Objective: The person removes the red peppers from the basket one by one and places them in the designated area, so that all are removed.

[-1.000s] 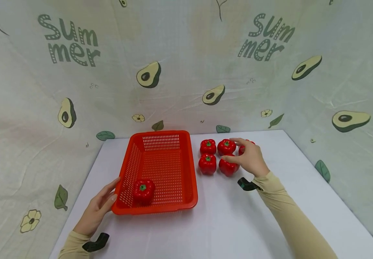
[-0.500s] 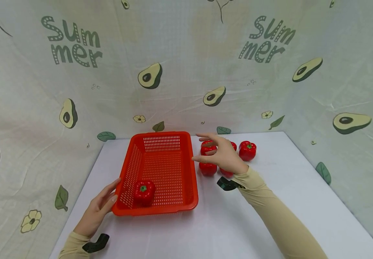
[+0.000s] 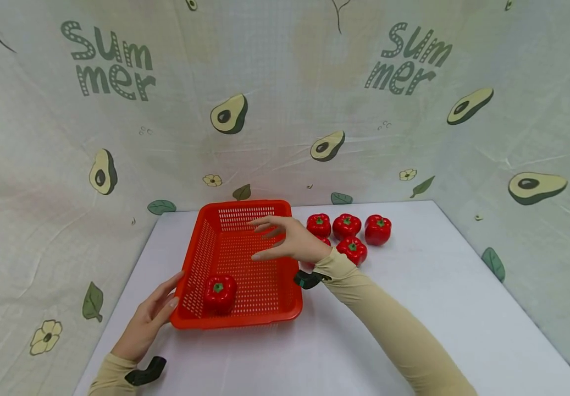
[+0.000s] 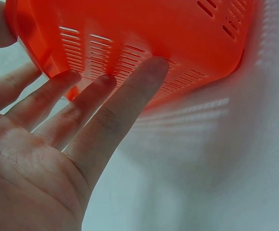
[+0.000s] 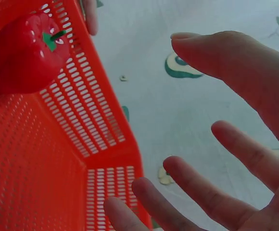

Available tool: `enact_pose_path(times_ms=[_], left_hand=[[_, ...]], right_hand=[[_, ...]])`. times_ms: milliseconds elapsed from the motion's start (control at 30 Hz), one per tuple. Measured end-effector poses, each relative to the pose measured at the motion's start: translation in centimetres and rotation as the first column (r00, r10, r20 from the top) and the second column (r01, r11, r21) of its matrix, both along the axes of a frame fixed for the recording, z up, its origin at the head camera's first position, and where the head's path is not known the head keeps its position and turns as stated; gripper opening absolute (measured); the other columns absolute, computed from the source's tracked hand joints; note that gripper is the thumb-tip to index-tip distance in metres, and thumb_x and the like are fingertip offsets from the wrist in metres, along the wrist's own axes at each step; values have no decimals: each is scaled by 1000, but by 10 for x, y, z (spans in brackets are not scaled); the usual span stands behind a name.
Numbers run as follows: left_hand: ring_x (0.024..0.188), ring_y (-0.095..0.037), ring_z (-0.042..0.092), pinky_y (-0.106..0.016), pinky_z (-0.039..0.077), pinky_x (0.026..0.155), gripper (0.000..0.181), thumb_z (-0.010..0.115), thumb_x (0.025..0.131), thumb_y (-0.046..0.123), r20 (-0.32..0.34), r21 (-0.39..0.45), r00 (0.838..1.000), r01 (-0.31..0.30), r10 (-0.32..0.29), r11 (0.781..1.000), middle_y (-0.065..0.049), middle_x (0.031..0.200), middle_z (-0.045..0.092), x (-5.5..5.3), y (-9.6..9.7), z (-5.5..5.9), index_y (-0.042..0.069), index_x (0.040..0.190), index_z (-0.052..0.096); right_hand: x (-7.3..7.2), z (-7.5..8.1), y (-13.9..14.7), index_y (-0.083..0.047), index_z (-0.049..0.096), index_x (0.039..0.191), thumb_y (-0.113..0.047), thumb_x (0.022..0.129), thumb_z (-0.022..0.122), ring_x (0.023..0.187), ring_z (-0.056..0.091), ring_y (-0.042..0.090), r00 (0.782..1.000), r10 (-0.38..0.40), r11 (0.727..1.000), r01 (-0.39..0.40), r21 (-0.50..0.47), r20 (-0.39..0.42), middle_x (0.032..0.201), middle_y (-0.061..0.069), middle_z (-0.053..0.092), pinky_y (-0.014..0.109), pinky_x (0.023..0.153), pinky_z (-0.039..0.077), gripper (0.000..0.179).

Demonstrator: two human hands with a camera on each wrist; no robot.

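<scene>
A red plastic basket (image 3: 292, 305) with slotted walls stands on the table, and one red bell pepper (image 3: 220, 293) with a green stem sits in its near left corner. My left hand (image 3: 147, 317) touches the basket's left side; in the left wrist view its fingers (image 4: 125, 103) lie nearly straight against the outer wall, thumb by the rim. Over the basket's right half hangs my right hand (image 3: 292, 240), fingers spread and holding nothing. In the right wrist view, the thumb and fingertips are apart, and the pepper (image 5: 29, 55) lies beyond them.
Several red bell peppers (image 3: 347, 226) stand grouped on the white table (image 3: 413, 308), right of the basket; my right hand and wrist partly cover the front left one. A printed cloth (image 3: 275, 99) with avocados and lettering hangs behind and at both sides.
My right hand has moved left from over the grouped peppers to above the basket, carrying nothing. The left hand, the basket and its pepper stay in place.
</scene>
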State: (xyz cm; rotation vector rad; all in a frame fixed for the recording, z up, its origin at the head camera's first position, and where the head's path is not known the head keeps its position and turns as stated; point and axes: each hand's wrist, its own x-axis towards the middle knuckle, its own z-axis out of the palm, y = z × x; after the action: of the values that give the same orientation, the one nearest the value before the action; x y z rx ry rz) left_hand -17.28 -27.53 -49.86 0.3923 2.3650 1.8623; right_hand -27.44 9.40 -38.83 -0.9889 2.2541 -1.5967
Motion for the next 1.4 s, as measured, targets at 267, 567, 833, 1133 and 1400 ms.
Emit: enact_pose_path(times_ms=[267,567,833,1133,1400], left_hand=[[131,2,43,-26,51,92,55,49,106,17,-1,12,1000,5,-5,1000,-7,162,26,1,-1,0,21,158,29],[133,2,43,-27,51,91,54,48,106,16,-26,12,1000,13,-12,1000,-7,162,26,-1,-1,0,22,157,30],[133,1,43,-27,51,92,55,47,106,14,-37,29,999,36,-35,999,-10,162,24,-1,-1,0,20,158,29],[133,0,43,-27,51,92,55,47,106,14,-13,32,999,30,-29,999,-8,162,24,0,0,1,21,158,29],[134,-2,43,-27,51,92,55,47,107,14,-24,27,999,40,-39,999,-10,162,24,-1,-1,2,19,158,28]], right_hand=[[-3,-10,-24,-26,59,137,-22,81,85,114,59,29,998,58,998,-59,21,24,128,2,61,38,80,57,62],[-13,-22,-41,-23,60,135,-19,83,82,113,60,33,991,118,993,-118,-9,66,127,5,62,38,83,57,57],[-20,-35,-53,-25,60,136,-20,84,81,115,61,34,972,184,983,-186,-6,148,132,4,60,38,84,56,56],[-23,-45,-66,-19,60,136,-13,85,78,113,63,23,923,292,953,-303,3,250,133,2,59,37,86,56,54],[-24,-51,-78,-14,58,140,-16,84,81,123,54,41,895,332,929,-364,59,299,134,2,58,36,84,57,61]])
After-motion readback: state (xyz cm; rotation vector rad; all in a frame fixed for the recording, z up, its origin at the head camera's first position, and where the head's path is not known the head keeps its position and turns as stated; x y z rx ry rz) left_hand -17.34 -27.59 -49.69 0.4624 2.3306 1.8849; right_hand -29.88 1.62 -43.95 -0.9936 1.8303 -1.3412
